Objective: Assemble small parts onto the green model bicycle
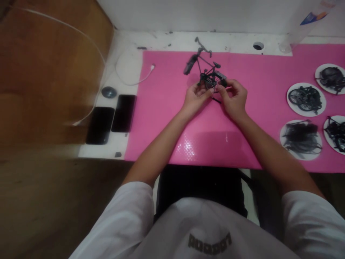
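A small black model bicycle is held between my two hands over the pink mat, its handlebar pointing away from me and its front wheel to the left. My left hand grips it from the left, low by the rear wheel. On the other side, my right hand is closed at the rear wheel, thumb and fingers pinched on it. The thumbs of both hands nearly meet there. A short thin black rod shows just below the fingertips; whether it is attached to the bicycle I cannot tell.
Several white plates with black bicycle parts stand at the right, one plate nearest the hands. Two black phones, one phone beside the pink mat, lie left near a dark round object and white cable. A clear bottle stands back right.
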Demonstrator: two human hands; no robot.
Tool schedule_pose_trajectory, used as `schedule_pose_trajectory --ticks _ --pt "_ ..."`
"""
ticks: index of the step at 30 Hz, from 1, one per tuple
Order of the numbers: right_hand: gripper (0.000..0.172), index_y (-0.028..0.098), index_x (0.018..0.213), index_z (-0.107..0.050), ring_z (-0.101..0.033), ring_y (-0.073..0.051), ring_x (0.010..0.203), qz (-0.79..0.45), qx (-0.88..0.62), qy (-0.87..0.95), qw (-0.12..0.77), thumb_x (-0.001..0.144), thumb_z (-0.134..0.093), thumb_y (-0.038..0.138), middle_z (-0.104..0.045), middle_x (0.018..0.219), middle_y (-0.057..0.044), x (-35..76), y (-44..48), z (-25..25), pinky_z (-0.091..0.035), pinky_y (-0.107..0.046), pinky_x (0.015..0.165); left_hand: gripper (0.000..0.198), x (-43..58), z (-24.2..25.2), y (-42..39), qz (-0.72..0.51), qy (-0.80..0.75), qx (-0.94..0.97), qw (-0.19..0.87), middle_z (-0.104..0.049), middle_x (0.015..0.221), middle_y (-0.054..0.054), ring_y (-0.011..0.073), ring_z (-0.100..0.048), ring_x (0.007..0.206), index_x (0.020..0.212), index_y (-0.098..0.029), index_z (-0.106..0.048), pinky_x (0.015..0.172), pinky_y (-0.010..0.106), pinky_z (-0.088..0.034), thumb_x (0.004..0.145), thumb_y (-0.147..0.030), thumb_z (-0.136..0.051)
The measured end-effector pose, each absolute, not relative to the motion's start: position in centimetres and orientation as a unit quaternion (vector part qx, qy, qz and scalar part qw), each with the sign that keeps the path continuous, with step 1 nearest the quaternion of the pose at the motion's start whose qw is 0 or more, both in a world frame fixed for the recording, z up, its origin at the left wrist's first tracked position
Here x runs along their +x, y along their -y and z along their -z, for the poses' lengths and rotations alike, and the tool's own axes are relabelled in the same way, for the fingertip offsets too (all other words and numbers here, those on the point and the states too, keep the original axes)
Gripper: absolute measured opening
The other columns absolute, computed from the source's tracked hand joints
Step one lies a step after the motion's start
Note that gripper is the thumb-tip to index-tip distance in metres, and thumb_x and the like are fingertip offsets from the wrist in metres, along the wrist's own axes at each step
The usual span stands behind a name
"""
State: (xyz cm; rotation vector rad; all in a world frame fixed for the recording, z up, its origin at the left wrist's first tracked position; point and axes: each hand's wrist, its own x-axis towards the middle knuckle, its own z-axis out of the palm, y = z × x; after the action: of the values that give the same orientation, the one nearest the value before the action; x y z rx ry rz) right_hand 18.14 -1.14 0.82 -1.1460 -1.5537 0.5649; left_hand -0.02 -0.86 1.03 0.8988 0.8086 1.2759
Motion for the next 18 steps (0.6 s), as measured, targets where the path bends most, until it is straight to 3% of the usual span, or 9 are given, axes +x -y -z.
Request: schedule_pose_trajectory --ticks 6,11,18 --pt "0.048 0.027 0.119 -0.079 -0.070 -0.032 0.122 -0.122 -0.508 0.663 0.536 0.104 -0.067 0.071 -0.075 0.110 -0.009 19.3 1.3 -1.2 -0.058 -0.063 0.111 0.052 -1.0 -2.5 1.6 -0.500 -0.387 0.366 0.683 -0.081 0.133 0.019 0.0368 -0.070 0.144 0.127 -0.012 -0.076 0.128 0.055 -0.053 0.085 -0.031 -0.099" --pt "0.041 0.030 0.121 -0.082 -0.066 -0.035 0.127 -0.071 -0.501 0.718 0.479 0.107 -0.066 0.066 -0.074 0.110 -0.009 19.6 1.0 -0.9 -0.051 -0.070 0.116 0.040 -1.2 -4.5 2.2 -0.467 -0.355 0.376 0.717 -0.084 0.125 0.013 0.0308 -0.074 0.138 0.121 -0.015 -0.079 0.126 0.048 -0.056 0.093 -0.040 -0.092" --pt "0.053 0.031 0.117 -0.083 -0.059 -0.037 0.133 -0.094 -0.474 0.764 0.427 0.105 -0.059 0.077 -0.075 0.119 -0.011 18.7 1.6 -1.9 -0.048 -0.070 0.116 0.040 -0.8 -4.0 2.2 -0.480 -0.338 0.393 0.708 -0.085 0.112 0.010 0.0266 -0.081 0.122 0.106 -0.016 -0.079 0.117 0.042 -0.063 0.092 -0.052 -0.091"
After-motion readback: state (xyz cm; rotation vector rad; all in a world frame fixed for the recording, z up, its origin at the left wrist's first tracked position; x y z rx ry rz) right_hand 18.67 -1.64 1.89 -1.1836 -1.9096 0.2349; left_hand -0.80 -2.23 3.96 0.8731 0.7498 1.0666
